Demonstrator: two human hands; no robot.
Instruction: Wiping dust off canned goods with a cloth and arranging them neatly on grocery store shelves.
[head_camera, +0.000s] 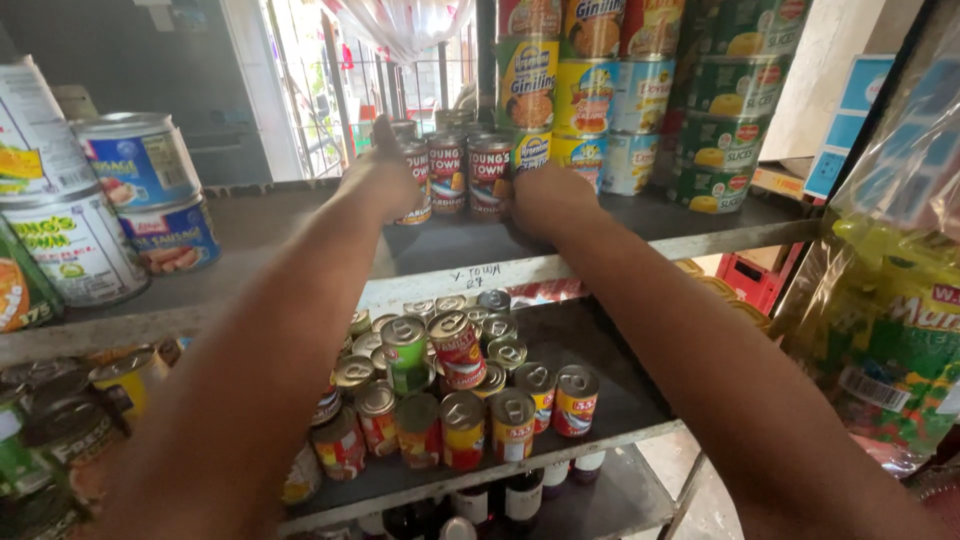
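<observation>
Both of my arms reach up to the upper metal shelf (600, 262). My left hand (380, 178) is wrapped on the left side of a small cluster of red-labelled cans (467, 172), thumb raised. Pressed against the right side of the same cluster is my right hand (548, 198), its fingers hidden behind the cans. The cluster stands upright, two or three rows deep, between the two hands.
Stacked yellow, blue and green cans (640, 90) fill the shelf's right. Larger blue and white tins (120, 200) stand at left. The lower shelf (600, 440) holds several small pull-tab cans (460, 380). Bagged goods (890, 300) hang at right; bottles sit below.
</observation>
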